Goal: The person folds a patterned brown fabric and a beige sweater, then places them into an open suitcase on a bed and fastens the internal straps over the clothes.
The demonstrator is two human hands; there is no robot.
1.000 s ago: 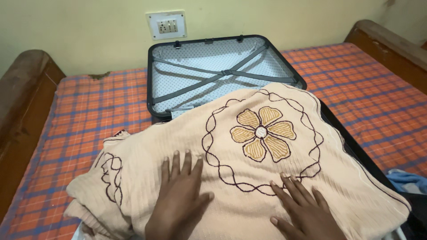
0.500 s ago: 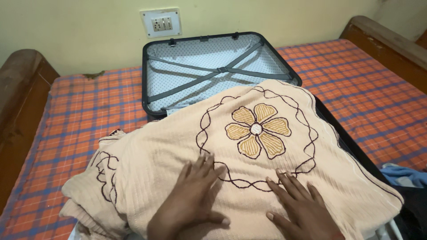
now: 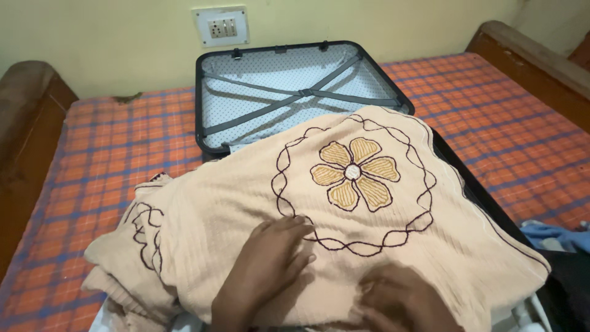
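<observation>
On the bed: open suitcase (image 3: 295, 92), big tan blanket (image 3: 344, 221) lying over it.
Left hand (image 3: 270, 267): flat, open, pressing blanket down, gripping nothing.
Right hand (image 3: 399, 301): blurry, resting on blanket; grip unclear.

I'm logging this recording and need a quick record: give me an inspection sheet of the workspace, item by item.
Surface: bed with orange and blue checked sheet.
Job's things: beige woven blanket with embroidered yellow flower, draped over the lower half of an open black hard-shell suitcase; the dotted lid lining with crossed grey straps is exposed.
Clutter: light blue cloth at the right edge.
Hands: left hand flat on the blanket, fingers spread; right hand on the blanket, blurred.
Cables: nothing seen.
Surroundings: yellow wall with white switch plate; brown wooden bed frame.
</observation>
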